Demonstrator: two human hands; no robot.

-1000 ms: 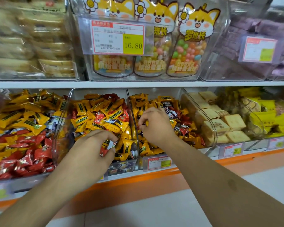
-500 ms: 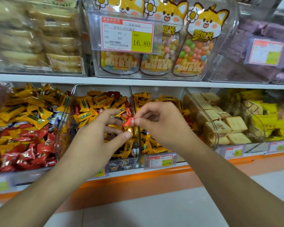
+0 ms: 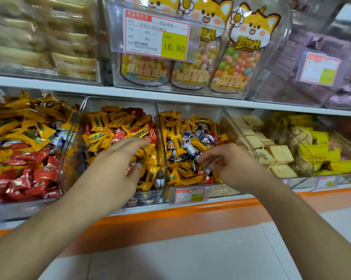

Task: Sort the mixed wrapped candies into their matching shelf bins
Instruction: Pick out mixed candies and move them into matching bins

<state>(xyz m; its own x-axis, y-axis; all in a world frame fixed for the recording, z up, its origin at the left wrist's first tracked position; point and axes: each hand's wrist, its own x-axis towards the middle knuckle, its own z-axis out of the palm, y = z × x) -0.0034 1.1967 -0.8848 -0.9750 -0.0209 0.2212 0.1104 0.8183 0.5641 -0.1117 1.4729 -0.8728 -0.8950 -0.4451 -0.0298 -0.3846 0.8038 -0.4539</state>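
Observation:
Three clear bins hold mixed wrapped candies. The left bin has yellow and red ones, the middle bin mostly yellow with some red, and the right bin yellow, purple-white and a few red. My left hand hovers over the middle bin with fingers stretched out; no candy shows in it. My right hand reaches into the right bin, its loosely curved fingertips touching the purple-white candies.
Right of the candy bins stand a bin of square biscuits and one of yellow packets. The upper shelf carries jelly-bean bags behind a price tag. An orange strip runs along the shelf front.
Half a second ago both hands met above the bins, pinching a red candy between them. They have since parted: the left went over the middle bin, the right down into the right bin.

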